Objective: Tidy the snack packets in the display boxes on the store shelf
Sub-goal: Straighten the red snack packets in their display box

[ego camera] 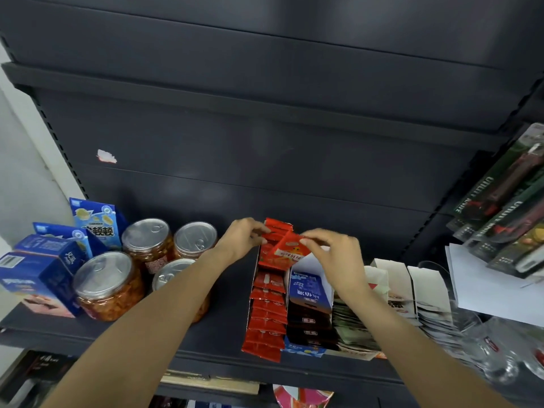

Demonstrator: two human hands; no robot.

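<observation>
Both forearms reach up over the shelf (223,328). Right hand (338,254) pinches a red packet (290,250) above the back of the red box (266,304); left hand (243,240) pinches the rear packets (278,231) there. Jars (107,285) stand well left.

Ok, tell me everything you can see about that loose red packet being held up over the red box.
The red packet is a small flat glossy sachet, red with a pale band of print and an orange picture. It is tilted, lifted above the rear of the red display box, which holds a row of matching packets. The right hand pinches its upper right edge; the left hand holds packets at the box's rear beside it. Whether the left fingers touch it is unclear.
</observation>
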